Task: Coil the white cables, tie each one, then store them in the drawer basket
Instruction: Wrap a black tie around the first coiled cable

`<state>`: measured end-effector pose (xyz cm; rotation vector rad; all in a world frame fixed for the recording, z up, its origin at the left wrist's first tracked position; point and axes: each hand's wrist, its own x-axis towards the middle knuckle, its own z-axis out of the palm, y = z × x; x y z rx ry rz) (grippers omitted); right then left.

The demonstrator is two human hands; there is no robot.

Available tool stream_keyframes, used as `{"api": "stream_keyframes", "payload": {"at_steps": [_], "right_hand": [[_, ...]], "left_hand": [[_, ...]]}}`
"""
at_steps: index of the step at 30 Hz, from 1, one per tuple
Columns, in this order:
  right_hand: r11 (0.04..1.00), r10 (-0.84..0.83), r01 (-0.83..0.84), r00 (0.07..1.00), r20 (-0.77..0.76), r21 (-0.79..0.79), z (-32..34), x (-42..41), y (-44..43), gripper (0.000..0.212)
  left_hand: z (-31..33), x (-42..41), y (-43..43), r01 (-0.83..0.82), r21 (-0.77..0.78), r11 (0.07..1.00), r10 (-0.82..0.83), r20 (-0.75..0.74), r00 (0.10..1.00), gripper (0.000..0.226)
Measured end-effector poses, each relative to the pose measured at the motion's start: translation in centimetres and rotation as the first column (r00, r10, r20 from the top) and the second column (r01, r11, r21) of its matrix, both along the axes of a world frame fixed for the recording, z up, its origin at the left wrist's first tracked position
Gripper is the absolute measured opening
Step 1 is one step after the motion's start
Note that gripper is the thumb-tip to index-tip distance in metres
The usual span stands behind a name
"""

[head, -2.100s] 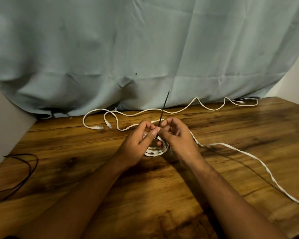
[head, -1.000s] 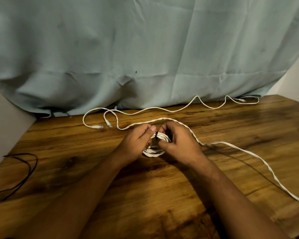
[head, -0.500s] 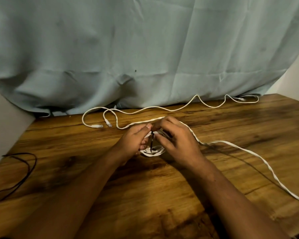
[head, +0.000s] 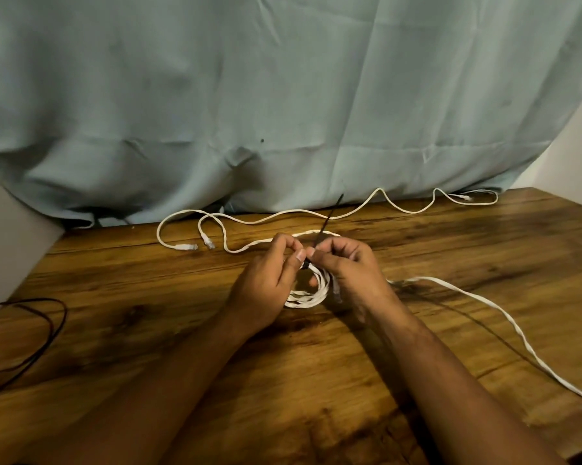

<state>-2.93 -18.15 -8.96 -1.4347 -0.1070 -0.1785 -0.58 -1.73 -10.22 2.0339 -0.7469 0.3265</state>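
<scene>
A brown wooden table [head: 182, 330] with dark streaks fills the bottom of the view. A pale blue cloth [head: 283, 95] hangs behind it, and a bit of white wall [head: 578, 146] shows at the right. The white coil [head: 311, 293] lies on the table between both hands. The left hand [head: 266, 290] and the right hand [head: 348, 273] pinch a thin black tie [head: 326, 223] at the top of the coil, and its tail sticks up. A loose white cable [head: 316, 213] snakes along the back edge. Another white cable [head: 504, 317] trails off to the right. A black wire [head: 48, 330] loops at the left edge.
</scene>
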Motion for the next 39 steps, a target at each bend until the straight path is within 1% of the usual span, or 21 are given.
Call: {"api": "stream_keyframes", "payload": {"at_steps": [1,2,3,4,5,7,9,11,14,15,16,17,19,20,21,23,26,29,32,36,39], "right_hand": [[0.999,0.004,-0.003,1.000,-0.014,0.037,0.0,0.0,0.1,0.009],[0.997,0.000,0.001,1.000,-0.020,0.073,0.1,0.0,0.1,0.012],[0.995,-0.010,0.011,1.000,-0.019,0.095,0.0,0.2,-0.1,0.020],[0.996,-0.016,0.016,1.000,-0.008,0.085,0.0,0.2,-0.3,0.025],[0.999,-0.021,0.020,1.000,0.013,0.034,-0.1,0.3,-0.4,0.025],[0.995,0.003,0.003,0.998,0.063,-0.095,-0.3,0.4,-0.6,0.014],[0.989,0.027,-0.017,0.998,0.065,-0.145,-0.4,0.4,-0.7,0.007],[0.981,0.024,-0.016,0.999,0.040,-0.195,-0.3,0.3,-0.9,0.015],[0.919,0.026,-0.016,0.999,0.019,-0.394,-0.1,0.0,-1.3,0.032],[0.909,0.039,-0.034,0.999,0.003,-0.415,-0.1,-0.1,-1.2,0.037],[0.917,0.060,-0.066,0.998,-0.027,-0.393,-0.2,-0.2,-1.2,0.039],[0.934,0.095,-0.111,0.994,-0.063,-0.339,-0.3,-0.3,-1.2,0.037],[0.950,0.182,-0.201,0.978,-0.101,-0.240,-0.4,-0.5,-1.1,0.020],[0.949,0.223,-0.239,0.970,-0.098,-0.207,-0.5,-0.6,-1.0,0.017],[0.946,0.251,-0.265,0.963,-0.095,-0.189,-0.6,-0.6,-0.9,0.021],[0.948,0.229,-0.243,0.969,-0.090,-0.206,-0.7,-0.6,-0.6,0.024],[0.952,0.203,-0.210,0.978,-0.056,-0.223,-0.9,-0.4,-0.4,0.018],[0.949,0.268,-0.272,0.962,-0.046,-0.157,-1.1,-0.1,-0.6,0.021],[0.950,0.280,-0.284,0.959,-0.049,-0.128,-1.1,-0.2,-0.5,0.017],[0.964,0.230,-0.229,0.973,-0.013,-0.135,-1.1,-0.3,-0.2,0.013],[0.974,0.143,-0.130,0.988,0.059,-0.183,-0.6,-0.6,-0.1,0.011]], "left_hand": [[0.0,0.0,0.0,0.009,-0.002,1.000,-0.009,0.001,1.000,0.016],[-0.1,0.0,0.0,0.019,-0.009,1.000,-0.019,0.002,1.000,0.015],[-0.1,-0.1,0.1,0.026,-0.017,1.000,-0.026,0.003,1.000,0.014],[-0.2,0.0,0.1,0.031,-0.022,0.999,-0.031,0.004,1.000,0.013],[-0.3,0.1,0.2,0.032,-0.024,0.999,-0.032,0.006,0.999,0.013],[-0.4,0.2,0.3,0.033,-0.025,0.999,-0.033,0.004,0.999,0.012],[-0.5,0.4,0.3,0.042,-0.035,0.998,-0.043,-0.004,0.999,0.012],[-0.5,0.5,0.3,0.056,-0.052,0.997,-0.057,-0.019,0.998,0.012],[-0.4,0.6,0.3,0.084,-0.074,0.994,-0.088,-0.050,0.995,0.013],[-0.4,0.6,0.4,0.093,-0.083,0.992,-0.098,-0.063,0.993,0.014],[-0.3,0.6,0.4,0.100,-0.094,0.991,-0.107,-0.079,0.991,0.015],[-0.3,0.7,0.5,0.103,-0.108,0.989,-0.114,-0.103,0.988,0.016],[-0.1,1.1,0.7,0.092,-0.148,0.985,-0.118,-0.174,0.978,0.018],[-0.1,1.2,0.7,0.086,-0.171,0.982,-0.122,-0.211,0.970,0.019],[0.0,1.3,0.7,0.083,-0.189,0.978,-0.128,-0.237,0.963,0.020],[0.1,1.5,0.6,0.089,-0.203,0.975,-0.141,-0.260,0.955,0.021],[0.2,1.6,0.5,0.102,-0.226,0.969,-0.166,-0.289,0.943,0.022],[0.3,1.5,0.4,0.086,-0.234,0.968,-0.158,-0.312,0.937,0.023],[0.6,1.1,0.2,0.077,-0.275,0.958,-0.172,-0.342,0.924,0.024],[0.7,1.1,0.4,0.069,-0.252,0.965,-0.150,-0.318,0.936,0.023],[0.4,1.3,0.4,0.068,-0.214,0.974,-0.126,-0.269,0.955,0.022]]}}
